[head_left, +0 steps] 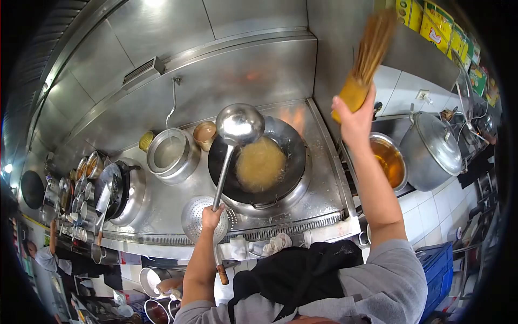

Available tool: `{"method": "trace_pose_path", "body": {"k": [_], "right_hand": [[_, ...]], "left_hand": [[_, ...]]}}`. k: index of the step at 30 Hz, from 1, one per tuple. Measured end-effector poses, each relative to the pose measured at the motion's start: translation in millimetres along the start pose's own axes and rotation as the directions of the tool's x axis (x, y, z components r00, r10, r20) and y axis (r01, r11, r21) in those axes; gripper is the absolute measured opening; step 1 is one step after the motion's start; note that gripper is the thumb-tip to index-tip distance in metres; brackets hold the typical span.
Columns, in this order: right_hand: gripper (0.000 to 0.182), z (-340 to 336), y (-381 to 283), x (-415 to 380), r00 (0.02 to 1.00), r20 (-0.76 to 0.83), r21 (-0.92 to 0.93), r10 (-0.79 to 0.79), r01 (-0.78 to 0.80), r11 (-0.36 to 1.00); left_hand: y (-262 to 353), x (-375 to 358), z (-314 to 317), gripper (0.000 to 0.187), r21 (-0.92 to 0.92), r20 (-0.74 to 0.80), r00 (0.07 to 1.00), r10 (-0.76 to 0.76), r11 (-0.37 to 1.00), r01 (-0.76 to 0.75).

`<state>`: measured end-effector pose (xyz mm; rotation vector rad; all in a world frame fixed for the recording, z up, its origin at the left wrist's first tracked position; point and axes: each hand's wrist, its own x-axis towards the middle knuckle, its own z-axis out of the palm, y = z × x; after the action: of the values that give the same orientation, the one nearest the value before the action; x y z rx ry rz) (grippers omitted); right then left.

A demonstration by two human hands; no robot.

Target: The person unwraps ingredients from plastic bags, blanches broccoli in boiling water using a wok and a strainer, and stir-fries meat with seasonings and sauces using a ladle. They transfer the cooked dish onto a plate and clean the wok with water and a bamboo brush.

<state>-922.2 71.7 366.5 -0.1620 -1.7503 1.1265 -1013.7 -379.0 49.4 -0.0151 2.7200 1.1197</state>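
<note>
My left hand (212, 217) is wrapped round the long handle of a steel ladle (237, 125), whose bowl is over the left rim of a black wok (224, 175). Yellowish, foamy liquid (261, 164) sits in the wok, and flames (295, 120) show behind its right rim. My right hand (357, 114) grips a bamboo wok brush (354, 93) by its yellow-wrapped end, raised to the right of the stove. Its bristles point up and are blurred. Under my left hand a perforated skimmer (194, 213) with a wooden-tipped handle lies on the stove's front.
A steel pot with a strainer (171, 161) and a small container (205, 133) stand left of the wok. On the right are a pot of orange liquid (389, 161) and a lidded pot (431, 154). Crumpled cloths (276, 244) lie on the front edge. Another person (47, 258) is far left.
</note>
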Motion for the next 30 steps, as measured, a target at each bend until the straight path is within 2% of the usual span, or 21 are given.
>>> {"method": "trace_pose_path", "body": {"k": [1,2,3,4,5,6,7,9,10,11,13,14,15,16,17,18,19,21,24,29,30], "right_hand": [[0.085,11.1,9.6,-20.0,1.000,-0.026,0.050,0.011,-0.010,0.999],[0.087,20.6,36.3,-39.2,0.997,0.021,-0.203,-0.080,0.083,0.976],[0.088,25.7,41.4,-55.6,0.958,0.272,-0.343,-0.087,0.181,0.922],[0.088,27.1,47.1,-59.9,0.707,0.633,-0.616,0.315,0.214,0.758],[0.087,32.2,91.6,-76.2,0.565,0.658,-0.647,0.498,0.085,0.758],[0.088,25.6,100.0,-85.1,0.511,0.667,-0.728,0.543,0.294,0.619],[0.088,20.5,96.0,-103.9,0.523,0.658,-0.734,0.541,0.287,0.615],[0.089,14.2,84.0,-116.7,0.643,0.577,-0.674,0.504,0.027,0.738],[0.091,21.7,73.0,-122.9,0.761,0.492,-0.614,0.423,-0.040,0.788],[0.091,34.1,62.7,-134.8,0.747,0.497,-0.623,0.442,-0.048,0.781],[0.092,60.5,48.2,-140.0,0.953,0.269,-0.454,0.139,-0.002,0.891],[0.092,67.0,50.2,-142.8,0.944,0.330,-0.506,-0.009,0.185,0.842],[0.092,66.2,53.2,-141.0,0.944,0.331,-0.524,0.015,0.170,0.834],[0.092,65.8,43.8,-133.2,0.761,0.483,-0.581,0.434,-0.092,0.809],[0.093,63.2,38.6,-134.9,0.394,0.552,-0.671,0.735,-0.313,0.672],[0.094,52.3,57.7,-149.4,0.481,0.595,-0.781,0.644,0.157,0.604],[0.094,38.1,68.1,-165.1,0.483,0.587,-0.787,0.650,0.153,0.598],[0.096,3.1,84.2,-206.5,0.495,0.626,-0.739,0.602,0.129,0.662],[0.097,-51.5,114.1,-244.7,0.390,0.603,-0.779,0.696,0.099,0.619],[0.094,-137.2,102.9,-270.3,0.581,0.567,-0.546,0.584,-0.266,0.795],[0.094,-156.0,86.9,-269.1,0.531,0.516,-0.573,0.672,-0.370,0.732]], "left_hand": [[-0.4,3.0,3.5,0.052,-0.002,-0.010,1.000,0.016,1.000,-0.016],[-1.7,4.8,7.9,0.052,-0.030,-0.014,0.999,0.052,0.998,-0.052],[-1.7,4.6,7.6,0.052,-0.047,-0.016,0.999,0.050,0.998,-0.051],[-0.1,3.7,6.2,0.052,-0.028,-0.017,0.997,0.075,0.997,-0.076],[-1.1,0.1,6.6,0.052,-0.005,-0.013,0.995,0.098,0.995,-0.099],[-12.5,2.8,7.6,0.053,-0.018,0.030,0.997,0.064,0.998,-0.064],[-6.8,-11.1,0.3,0.053,-0.027,-0.021,0.997,0.070,0.997,-0.070],[-29.7,-3.1,7.3,0.053,-0.032,-0.045,0.989,0.138,0.990,-0.140],[-26.2,-10.6,4.3,0.052,-0.042,-0.018,0.995,0.095,0.994,-0.096],[-17.7,-20.5,-4.6,0.051,-0.037,0.016,0.999,0.052,0.998,-0.051],[-14.5,-20.4,1.6,0.054,-0.080,0.036,0.998,0.054,0.995,-0.051],[-19.8,-17.6,13.6,0.054,-0.110,0.023,0.997,0.072,0.992,-0.069],[-27.2,-20.5,28.7,0.055,-0.140,0.016,0.996,0.084,0.987,-0.081],[2.3,-47.5,13.6,0.054,-0.195,0.042,0.997,0.057,0.980,-0.048],[-4.5,-57.6,23.6,0.054,-0.188,0.064,0.997,0.051,0.981,-0.038],[-14.1,-63.7,30.7,0.052,-0.301,0.131,0.991,-0.007,0.952,0.047],[-16.7,-66.0,35.3,0.050,-0.415,0.193,0.980,-0.052,0.900,0.129],[-11.3,-97.5,21.7,0.045,-0.481,0.251,0.964,-0.082,0.854,0.198],[-4.6,-148.3,-14.8,0.041,-0.599,0.424,0.905,-0.024,0.742,0.301],[10.4,-230.5,-40.7,0.034,-0.553,0.652,0.749,0.115,0.748,0.367],[21.4,-244.3,-38.5,0.034,-0.547,0.659,0.743,0.122,0.756,0.361]]}}
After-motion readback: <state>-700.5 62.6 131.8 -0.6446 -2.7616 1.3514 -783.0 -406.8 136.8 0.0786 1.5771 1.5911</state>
